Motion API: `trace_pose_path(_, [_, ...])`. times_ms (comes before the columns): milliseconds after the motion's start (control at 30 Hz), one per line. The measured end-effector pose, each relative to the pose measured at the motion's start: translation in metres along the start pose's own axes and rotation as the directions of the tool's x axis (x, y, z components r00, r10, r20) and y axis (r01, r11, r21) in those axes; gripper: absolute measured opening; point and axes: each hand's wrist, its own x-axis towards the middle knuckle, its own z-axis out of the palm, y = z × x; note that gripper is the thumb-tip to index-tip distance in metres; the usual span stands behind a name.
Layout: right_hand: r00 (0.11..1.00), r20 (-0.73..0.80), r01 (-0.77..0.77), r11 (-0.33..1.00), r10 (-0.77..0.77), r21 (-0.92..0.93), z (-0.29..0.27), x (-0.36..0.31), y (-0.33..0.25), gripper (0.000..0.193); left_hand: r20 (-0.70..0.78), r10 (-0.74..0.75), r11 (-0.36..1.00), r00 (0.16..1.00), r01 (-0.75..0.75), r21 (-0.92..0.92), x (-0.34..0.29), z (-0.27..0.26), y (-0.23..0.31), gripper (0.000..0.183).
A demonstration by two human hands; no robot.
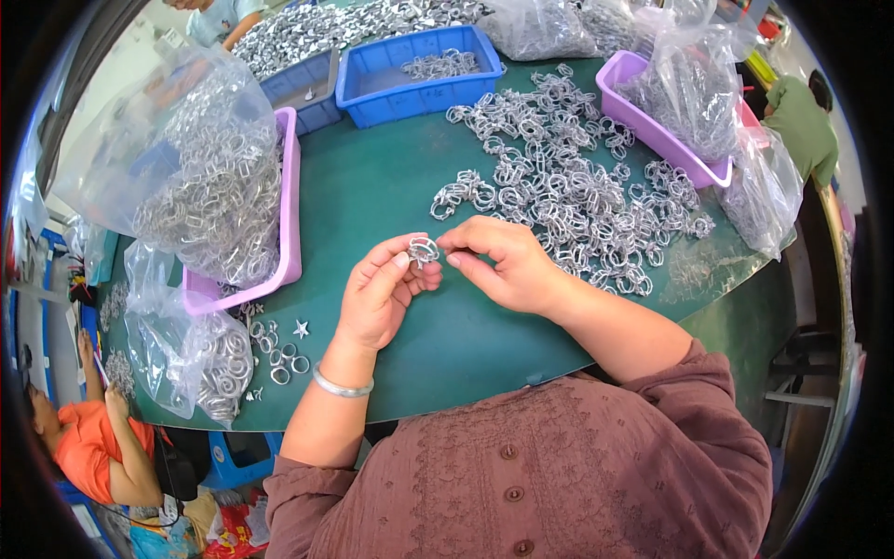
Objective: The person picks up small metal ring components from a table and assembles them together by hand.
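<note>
At the green table (372, 186), we observed a person's two bare hands at work over the near edge. The left hand (372, 291) gripped a silver-coloured metal ring piece (423, 250), its thumb and fingers pressed about it and the piece raised above the tabletop. The right hand (510, 265) was brought up just beside it, thumb and forefinger drawn together at the tips (whether they pinched some small part between them, we could not make out). A pale bangle (343, 382) encircled the left wrist. To the right we recorded a broad heap of similar metal pieces (568, 186) spread over the tabletop. Beyond the hands stood a blue bin (419, 104) containing a smaller quantity. At the left we noted a purple tray (291, 205) with a clear plastic bag (209, 177) of metal parts in it; near its lower end lay several loose rings (290, 351) and one star-shaped piece (301, 329). A second purple tray (652, 138), also bearing a filled bag (689, 98), stood past the heap.
</note>
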Motion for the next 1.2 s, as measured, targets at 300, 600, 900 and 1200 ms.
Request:
trace_pose_path(300, [0.962,0.158,-0.051,0.715,0.223,-0.697,-0.033,0.043,0.002,0.021,0.048,-0.110,0.897,0.993,0.120,-0.426,0.003,-0.015,0.012,0.028])
trace_pose_path(600, [0.909,0.284,0.025,0.641,0.305,-0.767,-0.024,0.061,0.032,0.011,-0.072,-0.144,0.975,0.987,0.129,-0.179,-0.001,-0.013,0.014,0.024])
trace_pose_path(900, [0.901,0.344,-0.129,0.919,0.266,-0.373,-0.036,0.041,0.012,0.007,-0.220,0.022,0.884,0.975,0.084,0.460,0.001,-0.001,0.004,0.023])
trace_pose_path(1200, [0.913,0.393,0.081,0.895,0.110,-0.439,-0.041,0.027,0.008,0.005,0.110,0.284,0.151,0.953,-0.158,0.976,-0.004,0.009,0.006,0.030])
